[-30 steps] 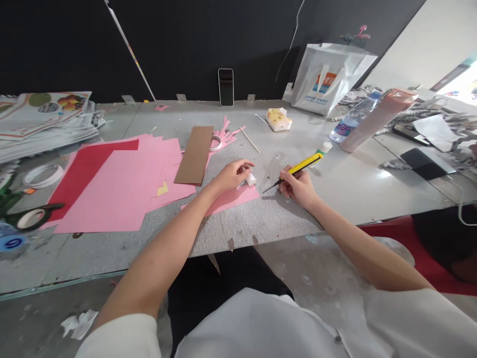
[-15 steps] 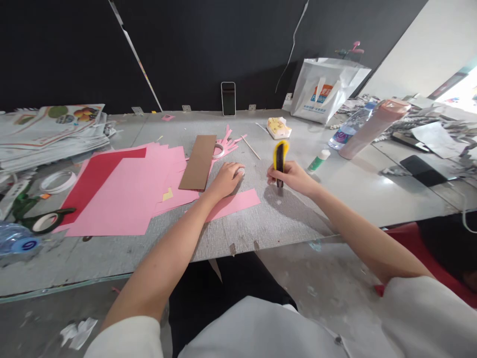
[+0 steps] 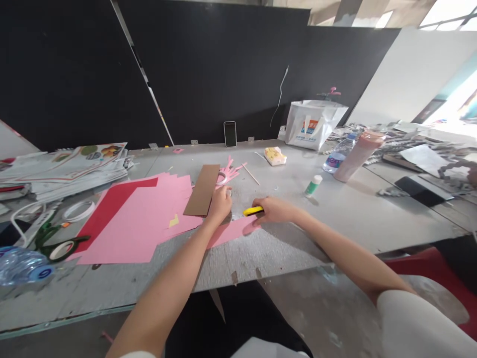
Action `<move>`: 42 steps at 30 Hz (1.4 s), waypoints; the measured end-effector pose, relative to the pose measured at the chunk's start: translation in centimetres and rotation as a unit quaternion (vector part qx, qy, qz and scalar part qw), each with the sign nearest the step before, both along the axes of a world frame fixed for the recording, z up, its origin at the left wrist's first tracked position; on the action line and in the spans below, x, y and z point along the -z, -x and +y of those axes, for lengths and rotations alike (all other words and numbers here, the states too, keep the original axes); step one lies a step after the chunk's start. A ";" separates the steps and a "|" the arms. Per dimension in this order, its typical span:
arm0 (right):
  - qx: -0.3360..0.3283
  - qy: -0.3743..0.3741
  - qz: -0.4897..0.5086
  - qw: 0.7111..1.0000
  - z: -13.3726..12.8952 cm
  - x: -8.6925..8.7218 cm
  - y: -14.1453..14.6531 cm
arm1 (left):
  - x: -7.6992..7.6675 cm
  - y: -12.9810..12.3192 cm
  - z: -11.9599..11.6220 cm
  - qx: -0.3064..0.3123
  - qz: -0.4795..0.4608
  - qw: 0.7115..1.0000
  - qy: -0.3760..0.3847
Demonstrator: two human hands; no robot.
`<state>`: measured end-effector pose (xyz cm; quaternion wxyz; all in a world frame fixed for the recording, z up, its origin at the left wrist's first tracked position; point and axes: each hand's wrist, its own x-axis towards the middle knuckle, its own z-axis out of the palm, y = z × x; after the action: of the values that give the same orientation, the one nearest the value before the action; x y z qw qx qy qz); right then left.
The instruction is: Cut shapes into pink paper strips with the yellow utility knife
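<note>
Two hands over the counter point(image 3: 242, 261), both busy. Right hand point(image 3: 275, 209): fingers closed on the yellow cutter point(image 3: 252, 211), which lies near-flat in the grip, yellow end pointing left. Can't see whether the blade is out. Lower fingers are down at the right end of the pink strip point(image 3: 230, 231); touching or just above, can't tell.

Left hand point(image 3: 221, 203): fingers curled near something small and white point(image 3: 228, 193), mostly hidden. Can't tell if it's gripped. It's just beside the brown board point(image 3: 203, 191), wrist by the strip's upper edge, forearm across its left part.

Strip lies flat near the front edge, right of the pink sheets point(image 3: 136, 219). Tape roll point(image 3: 221, 179) is beyond the left hand, glue stick point(image 3: 313, 185) upright to the right.

Handling, my read: strip is light, limp, will slide or crease if pushed edge-on. Press it flat with spread fingertips, or pinch a corner. Cutter looks light but rigid, probably smooth plastic; hold it by the yellow body, clear of the blade end. Board looks stiffer, fine to lift by its long edges.
</note>
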<state>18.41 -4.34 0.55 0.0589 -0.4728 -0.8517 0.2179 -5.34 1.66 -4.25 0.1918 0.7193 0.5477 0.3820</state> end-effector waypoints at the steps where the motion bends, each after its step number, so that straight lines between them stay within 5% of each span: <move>1: -0.002 0.004 0.002 1.000 0.1 0.1 0.0 | 0.0 0.0 0.0 -0.005 -0.001 1.000 -0.001; 8: -0.028 0.009 0.014 0.999 0.6 0.6 0.3 | -0.3 1.0 -0.1 -0.062 -0.048 0.997 -0.005; 15: -0.053 -0.041 0.082 0.994 0.8 1.1 -0.3 | -3.3 -0.4 -2.9 0.068 0.076 0.988 -0.120; 20: -0.031 -0.122 0.115 0.985 1.8 1.3 -1.8 | -4.2 -1.8 -5.1 0.159 0.097 0.982 0.033; 27: 0.094 -0.090 0.309 0.942 1.1 1.0 -1.4 | -3.3 -1.6 -4.4 0.252 -0.088 0.959 0.095; 36: 0.204 -0.058 0.335 0.918 1.3 1.0 -1.1 | -2.4 -3.4 -5.0 0.172 -0.228 0.955 0.084; 42: 0.202 -0.028 0.384 0.900 1.1 0.5 -0.9 | -2.2 -4.1 -5.1 0.159 -0.390 0.891 0.169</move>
<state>19.32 -3.28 0.06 0.4377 -0.5127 -0.6547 0.3419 -1.28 -3.44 -2.04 0.5671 0.5461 0.3636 0.4979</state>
